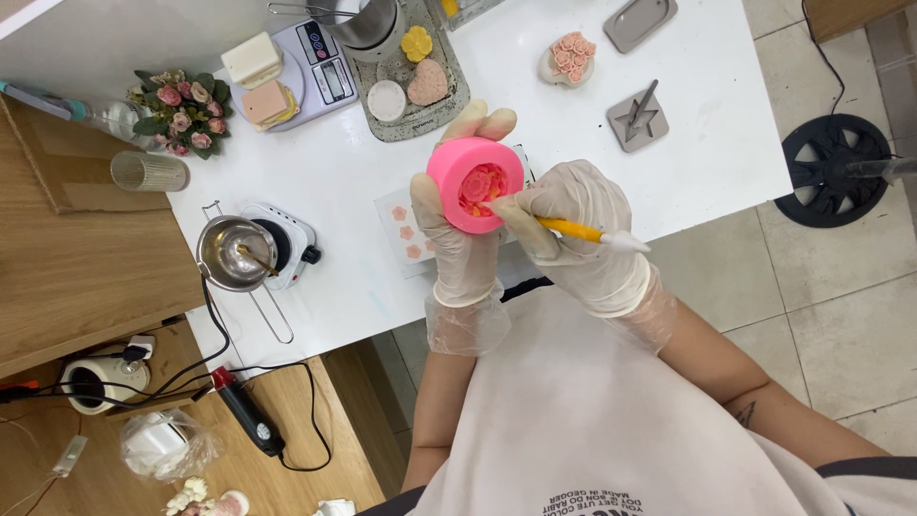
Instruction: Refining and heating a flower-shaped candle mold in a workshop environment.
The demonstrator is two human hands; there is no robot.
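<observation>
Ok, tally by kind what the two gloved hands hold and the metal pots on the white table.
Pink round mould, in the left hand: 1
Yellow-handled tool, in the right hand: 1
Metal pots: 2, one on the small hot plate, one at the top edge
Total: 4

Pink round mold – orange-yellow tool, white tip – white table.

Craft workshop: hotplate, melting pot, scale, moulds.
</observation>
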